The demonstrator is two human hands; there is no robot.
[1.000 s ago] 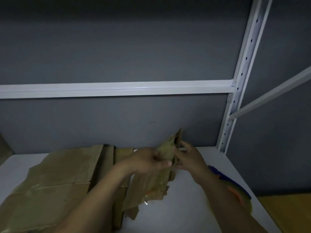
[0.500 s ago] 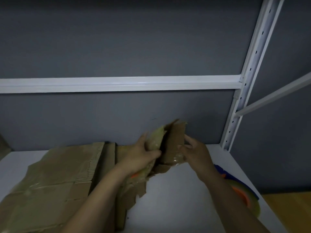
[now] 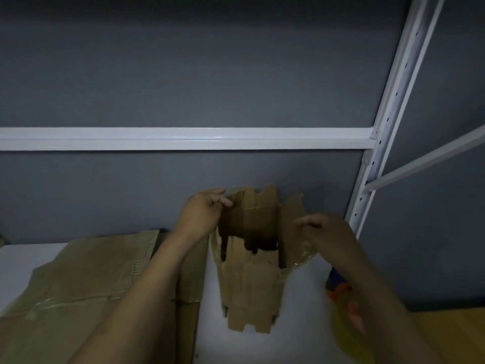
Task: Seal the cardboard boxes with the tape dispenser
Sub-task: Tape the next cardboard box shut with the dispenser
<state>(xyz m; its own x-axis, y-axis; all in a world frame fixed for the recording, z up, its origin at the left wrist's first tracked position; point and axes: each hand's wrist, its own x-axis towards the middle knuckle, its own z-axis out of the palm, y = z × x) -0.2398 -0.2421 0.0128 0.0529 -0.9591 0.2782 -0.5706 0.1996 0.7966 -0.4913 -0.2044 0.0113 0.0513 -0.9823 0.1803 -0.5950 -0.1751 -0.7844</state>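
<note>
The left hand (image 3: 202, 214) is gripping the left wall of a small torn brown cardboard box (image 3: 249, 285). The right hand (image 3: 325, 229) is curling its fingers on the right wall, though that grip is blurred. The box was squashed flat a second ago and is now standing open on the white shelf board (image 3: 301, 342), becoming ready for closing and taping. The blue-and-orange tape dispenser (image 3: 338, 290) is lying near right, smeared and largely hidden behind the right forearm.

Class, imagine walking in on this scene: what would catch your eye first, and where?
A torn cardboard box, its top open, is held upright in the middle, the left hand and right hand gripping its side walls. Flattened cardboard lies to its left on the white shelf; a blue tape dispenser lies blurred at the right.
</note>
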